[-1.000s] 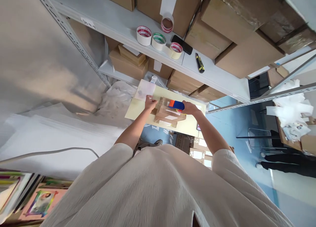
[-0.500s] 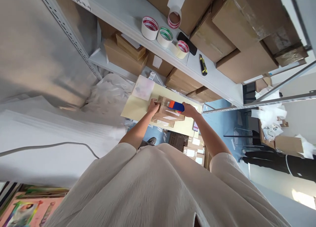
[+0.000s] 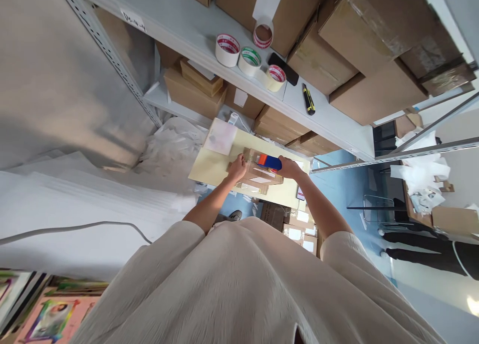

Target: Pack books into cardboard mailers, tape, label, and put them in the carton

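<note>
A brown cardboard box (image 3: 276,179) lies on a pale yellow table top, with clear tape and white labels on it. My right hand (image 3: 287,168) is closed around a blue and orange tape dispenser (image 3: 272,162), which sits over the box's upper side near its right part. My left hand (image 3: 237,168) has its fingers curled against the left end of the box. Whether a tape end is between those fingers is too small to tell.
On the grey shelf (image 3: 337,127) ahead stand several tape rolls (image 3: 227,50), a black phone (image 3: 283,68) and a yellow-black box cutter (image 3: 309,99). Stacked cartons (image 3: 374,54) rise behind them. White foam sheets (image 3: 93,199) fill the left. A person's dark-trousered legs (image 3: 426,249) show far right.
My left hand has shifted from the box's far left side towards its near left end, its fingers more curled. The dispenser stays at about the same spot on the box. The view has shifted slightly.
</note>
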{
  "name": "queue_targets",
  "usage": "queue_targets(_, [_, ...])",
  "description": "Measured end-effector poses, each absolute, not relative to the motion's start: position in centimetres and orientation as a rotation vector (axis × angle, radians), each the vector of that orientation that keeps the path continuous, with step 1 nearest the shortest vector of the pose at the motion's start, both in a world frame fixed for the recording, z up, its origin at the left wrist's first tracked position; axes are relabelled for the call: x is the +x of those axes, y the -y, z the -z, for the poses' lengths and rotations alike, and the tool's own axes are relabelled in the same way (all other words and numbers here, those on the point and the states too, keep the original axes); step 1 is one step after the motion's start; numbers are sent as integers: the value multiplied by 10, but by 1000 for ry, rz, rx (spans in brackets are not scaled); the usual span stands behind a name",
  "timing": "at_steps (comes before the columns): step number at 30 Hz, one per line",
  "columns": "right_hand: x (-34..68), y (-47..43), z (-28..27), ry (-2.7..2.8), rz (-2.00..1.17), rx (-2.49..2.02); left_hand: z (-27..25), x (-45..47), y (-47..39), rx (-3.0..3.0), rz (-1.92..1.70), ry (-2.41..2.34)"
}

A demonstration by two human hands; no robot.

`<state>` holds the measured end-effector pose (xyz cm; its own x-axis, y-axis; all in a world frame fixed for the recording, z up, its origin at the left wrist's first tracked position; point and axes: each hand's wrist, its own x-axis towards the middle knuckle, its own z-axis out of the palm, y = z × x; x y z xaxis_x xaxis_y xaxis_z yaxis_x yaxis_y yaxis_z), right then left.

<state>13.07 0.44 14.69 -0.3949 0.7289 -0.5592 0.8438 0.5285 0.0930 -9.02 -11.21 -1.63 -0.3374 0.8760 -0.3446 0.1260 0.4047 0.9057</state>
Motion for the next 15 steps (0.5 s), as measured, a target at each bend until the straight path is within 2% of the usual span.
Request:
queue_targets(3, [131, -6, -146, -2241, 302, 1266, 9, -89, 108, 1247, -1016, -1735])
queue_targets(7, [130, -11, -148, -2246, 335, 1238, 3, -88, 103, 1696, -669, -1644])
queue_targets(10, [131, -15, -149, -2259, 346, 1218, 1, -87, 104, 1826, -498, -1707])
queue_targets(15, [136, -20, -149, -2296, 373, 1165, -3, -87, 105, 1897, -412, -1766])
